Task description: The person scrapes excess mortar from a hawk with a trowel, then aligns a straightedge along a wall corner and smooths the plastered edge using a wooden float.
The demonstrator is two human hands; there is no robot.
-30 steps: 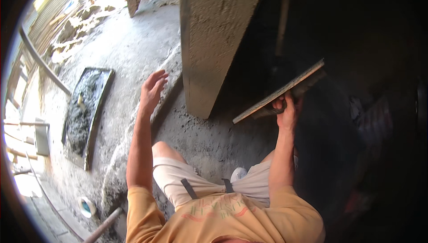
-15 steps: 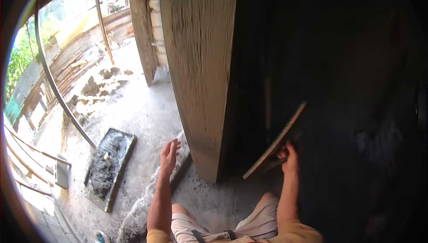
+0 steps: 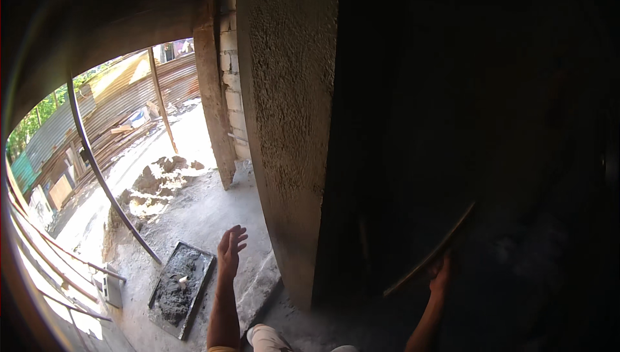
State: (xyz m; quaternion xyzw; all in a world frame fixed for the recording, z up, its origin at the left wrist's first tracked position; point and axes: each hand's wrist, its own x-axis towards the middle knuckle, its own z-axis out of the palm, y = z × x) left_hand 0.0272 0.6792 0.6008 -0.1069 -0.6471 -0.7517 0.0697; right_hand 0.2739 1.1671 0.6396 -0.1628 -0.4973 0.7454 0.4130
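Long, flat, brown-edged board, gripped by the right hand in shadow beside the rough grey concrete column, could scrape it if swung left unseen, while the left hand is empty.

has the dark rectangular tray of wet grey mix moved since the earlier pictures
No. The dark rectangular tray lies beside the foot of the curved grey pole, as before; the camera's view has shifted.
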